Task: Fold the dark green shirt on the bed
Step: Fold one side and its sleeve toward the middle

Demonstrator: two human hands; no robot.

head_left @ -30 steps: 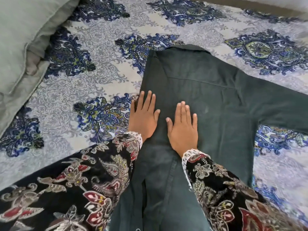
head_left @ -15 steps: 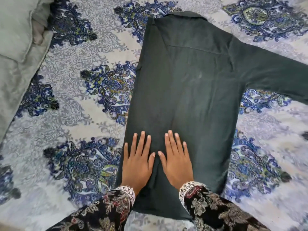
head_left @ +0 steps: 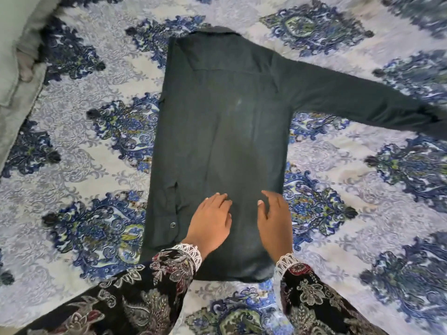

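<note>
Palms rest flat near the hem of the dark green shirt [head_left: 225,131]: left hand [head_left: 210,223] and right hand [head_left: 273,221] lie apart, fingers spread, gripping nothing. Likely they press the left fold smooth; the right sleeve [head_left: 358,102] lies unfolded.

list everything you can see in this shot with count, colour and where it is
shirt: one, dark green, flat in the middle of the bed, collar at the far end, left side folded in
sleeve: one, dark green, stretched out to the right over the bedspread
snap: one, dark metal, on the folded-in part near the shirt's left edge
bedspread: one, pale grey with blue floral medallions, under everything
pillow: at least one, grey-green, far left edge
left hand: one, open, flat on the shirt near the hem
right hand: one, open, on the shirt beside the left
</note>
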